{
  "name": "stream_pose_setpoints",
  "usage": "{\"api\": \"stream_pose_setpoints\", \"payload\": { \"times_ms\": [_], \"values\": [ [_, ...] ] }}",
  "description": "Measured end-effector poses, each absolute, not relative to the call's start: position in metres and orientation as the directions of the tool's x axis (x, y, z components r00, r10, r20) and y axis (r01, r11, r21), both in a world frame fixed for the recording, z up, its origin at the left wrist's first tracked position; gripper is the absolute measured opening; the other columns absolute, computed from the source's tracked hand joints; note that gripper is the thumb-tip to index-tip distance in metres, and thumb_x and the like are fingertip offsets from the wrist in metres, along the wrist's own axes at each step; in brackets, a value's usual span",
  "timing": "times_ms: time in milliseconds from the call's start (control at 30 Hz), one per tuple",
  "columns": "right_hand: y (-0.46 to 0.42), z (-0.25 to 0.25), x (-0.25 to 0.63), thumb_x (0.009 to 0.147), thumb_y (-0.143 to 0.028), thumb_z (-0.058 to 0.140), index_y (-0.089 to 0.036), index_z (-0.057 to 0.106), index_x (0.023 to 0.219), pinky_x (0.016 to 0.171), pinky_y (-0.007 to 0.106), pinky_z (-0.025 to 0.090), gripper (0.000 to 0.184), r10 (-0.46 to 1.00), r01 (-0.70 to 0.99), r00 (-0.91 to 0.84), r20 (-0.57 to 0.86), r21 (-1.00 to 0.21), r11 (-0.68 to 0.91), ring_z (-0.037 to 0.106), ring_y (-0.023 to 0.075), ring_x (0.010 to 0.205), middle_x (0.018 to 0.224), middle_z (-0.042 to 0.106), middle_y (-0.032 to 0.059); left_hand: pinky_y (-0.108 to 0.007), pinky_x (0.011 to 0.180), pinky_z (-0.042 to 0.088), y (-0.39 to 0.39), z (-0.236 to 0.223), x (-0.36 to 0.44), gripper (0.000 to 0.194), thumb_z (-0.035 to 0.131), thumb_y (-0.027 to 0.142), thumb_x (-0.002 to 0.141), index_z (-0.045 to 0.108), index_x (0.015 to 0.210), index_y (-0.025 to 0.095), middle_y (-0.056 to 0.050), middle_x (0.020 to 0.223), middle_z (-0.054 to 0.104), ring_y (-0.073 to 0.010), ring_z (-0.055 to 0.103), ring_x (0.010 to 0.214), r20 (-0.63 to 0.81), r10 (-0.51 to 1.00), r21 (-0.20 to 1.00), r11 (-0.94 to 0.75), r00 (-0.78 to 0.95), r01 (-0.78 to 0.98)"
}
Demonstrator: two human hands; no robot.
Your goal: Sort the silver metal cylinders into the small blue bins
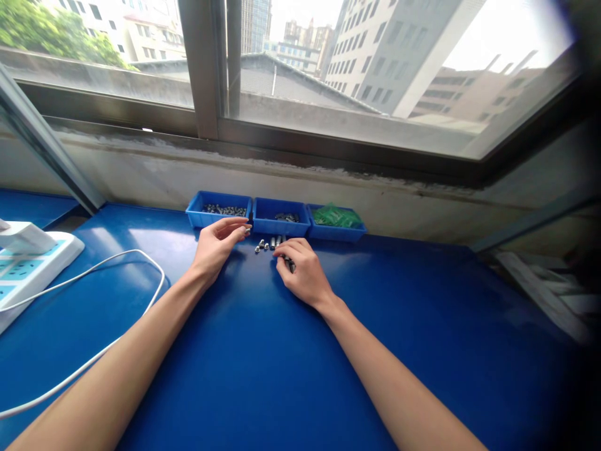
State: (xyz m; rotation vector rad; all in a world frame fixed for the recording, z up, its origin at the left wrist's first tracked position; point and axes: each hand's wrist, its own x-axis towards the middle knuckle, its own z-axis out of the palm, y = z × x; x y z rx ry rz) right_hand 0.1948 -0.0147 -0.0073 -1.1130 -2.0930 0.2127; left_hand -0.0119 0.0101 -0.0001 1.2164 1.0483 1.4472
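Note:
My left hand point(216, 245) is raised in front of the left blue bin point(197, 217), thumb and fingertips pinched on a small metal part point(247, 230) too small to name. To the right, my right hand point(302, 268) is low over the table, its fingers curled around several small metal pieces point(290, 264) that they partly cover. Between the hands lie several small shiny metal parts point(261, 246) and, close to the right fingers, a few short metal cylinders point(276, 242). The left bin holds many small metal parts point(225, 210).
The middle blue bin point(267, 225) holds metal pieces; the right blue bin point(335, 234) holds green plastic items point(337, 216). A white power strip point(28, 269) sits at the left with a white cable point(157, 275) looping over the blue table point(253, 363). A window wall rises behind.

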Motion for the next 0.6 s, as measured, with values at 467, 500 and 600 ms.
{"api": "stream_pose_setpoints", "payload": {
  "times_ms": [467,500,600],
  "values": [
    [-0.0156,-0.0056,0.1942,0.084,-0.007,0.055,-0.022,0.068,0.087,0.093,0.042,0.050,0.020,0.773,0.645,-0.343,0.533,-0.465,0.607,0.058,0.0247,0.100,0.095,0.071,0.0061,-0.021,0.086,0.056,0.0134,0.0025,-0.0114,0.026,0.082,0.015,0.069,0.072,0.091,0.011,-0.009,0.090,0.075,-0.0148,0.072,0.091,-0.122,0.993,0.834,0.099,-0.005,-0.543],
    [-0.0154,-0.0058,0.1943,0.084,-0.007,0.055,-0.022,0.068,0.087,0.093,0.042,0.050,0.020,0.773,0.643,-0.344,0.533,-0.466,0.608,0.058,0.0248,0.100,0.095,0.071,0.0061,-0.022,0.087,0.056,0.0144,0.0023,-0.0121,0.027,0.083,0.015,0.068,0.072,0.092,0.011,-0.010,0.092,0.075,-0.0152,0.072,0.092,-0.115,0.993,0.839,0.088,-0.016,-0.537],
    [-0.0151,-0.0063,0.1948,0.084,-0.007,0.055,-0.022,0.068,0.087,0.092,0.043,0.050,0.020,0.770,0.637,-0.345,0.536,-0.468,0.612,0.058,0.0247,0.099,0.095,0.071,0.0062,-0.024,0.093,0.055,0.0192,0.0042,-0.0146,0.034,0.085,0.016,0.065,0.072,0.096,0.010,-0.011,0.096,0.075,-0.0164,0.071,0.096,-0.096,0.993,0.846,0.044,-0.071,-0.532]
  ]
}}
